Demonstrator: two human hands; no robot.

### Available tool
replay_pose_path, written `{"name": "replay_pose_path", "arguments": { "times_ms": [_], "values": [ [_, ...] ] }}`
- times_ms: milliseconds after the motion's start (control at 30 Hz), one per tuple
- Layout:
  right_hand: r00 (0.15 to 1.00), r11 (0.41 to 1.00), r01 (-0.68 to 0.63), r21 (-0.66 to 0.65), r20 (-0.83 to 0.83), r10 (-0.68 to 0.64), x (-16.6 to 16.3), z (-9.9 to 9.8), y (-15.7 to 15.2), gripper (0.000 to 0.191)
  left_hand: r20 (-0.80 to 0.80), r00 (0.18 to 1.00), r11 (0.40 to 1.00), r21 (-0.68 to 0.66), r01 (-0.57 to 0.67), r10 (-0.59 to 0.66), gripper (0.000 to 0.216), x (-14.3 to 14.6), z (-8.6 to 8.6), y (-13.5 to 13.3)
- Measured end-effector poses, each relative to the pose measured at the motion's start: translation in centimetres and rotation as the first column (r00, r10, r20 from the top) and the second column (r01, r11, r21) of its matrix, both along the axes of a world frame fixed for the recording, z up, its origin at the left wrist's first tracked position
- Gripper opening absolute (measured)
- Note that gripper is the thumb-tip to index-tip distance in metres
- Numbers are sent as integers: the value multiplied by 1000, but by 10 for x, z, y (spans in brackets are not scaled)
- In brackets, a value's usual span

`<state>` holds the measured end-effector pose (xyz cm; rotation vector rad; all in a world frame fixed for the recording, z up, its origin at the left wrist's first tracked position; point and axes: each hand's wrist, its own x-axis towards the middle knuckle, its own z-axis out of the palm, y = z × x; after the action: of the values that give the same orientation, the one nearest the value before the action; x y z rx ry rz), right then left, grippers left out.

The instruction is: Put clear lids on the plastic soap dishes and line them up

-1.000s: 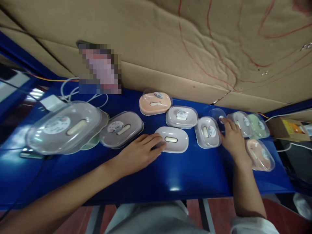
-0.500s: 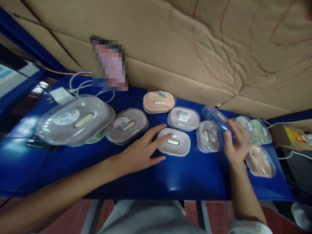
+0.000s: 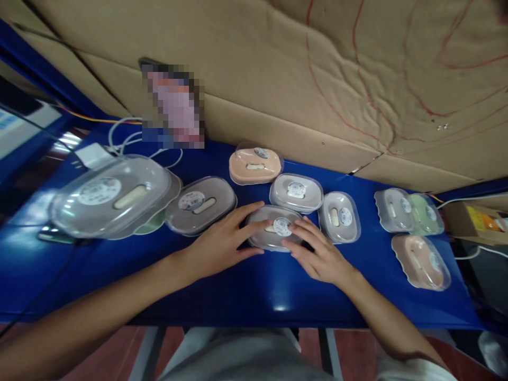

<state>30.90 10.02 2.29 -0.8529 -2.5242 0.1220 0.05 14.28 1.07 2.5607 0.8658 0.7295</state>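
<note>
In front of me lies a grey oval soap box (image 3: pixel 260 214) with a clear plastic lid (image 3: pixel 282 227) over it, a round label on the lid. My left hand (image 3: pixel 226 238) is at its left end, fingers spread, the index fingertip over the box. My right hand (image 3: pixel 317 248) has its fingers curved over the lid's right end. Whether the lid is fully seated I cannot tell. Close behind stands another lidded grey box (image 3: pixel 280 193), with a third grey box (image 3: pixel 347 203) to the right. A further lidded grey box (image 3: pixel 186 214) lies left of my left hand.
A peach lidded box (image 3: pixel 242 164) sits at the back by the cardboard wall (image 3: pixel 254 74). Stacked boxes (image 3: pixel 119 206) and white cables (image 3: pixel 127 137) are at left. On the right are a green box (image 3: pixel 426 211), a grey one (image 3: pixel 392 209) and a peach one (image 3: pixel 423 262).
My right hand has moved left with the clear lid and set it over the grey box, which had no lid. My left hand has stayed by the box.
</note>
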Motion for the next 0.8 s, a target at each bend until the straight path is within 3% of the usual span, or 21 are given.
{"name": "replay_pose_path", "arguments": {
  "times_ms": [267, 467, 600, 800],
  "values": [
    [999, 997, 3, 83, 52, -8, -5, -8, 0, 42, -58, 998, 994, 108, -16, 22, 57, -1, 1, 2],
    [1000, 1000, 1, 6, -9, -1, -4, -12, 0, 50, -48, 998, 988, 152, -29, 37, 53, 0, -1, 4],
    [999, 998, 21, 55, 34, -22, -5, -14, 0, 56, -83, 996, 979, 201, -16, 33, 53, 2, -1, 2],
    [998, 996, 27, 82, 54, -32, -6, -16, 1, 66, -66, 996, 995, 80, -62, 68, 51, 3, -1, 2]
  ]
}}
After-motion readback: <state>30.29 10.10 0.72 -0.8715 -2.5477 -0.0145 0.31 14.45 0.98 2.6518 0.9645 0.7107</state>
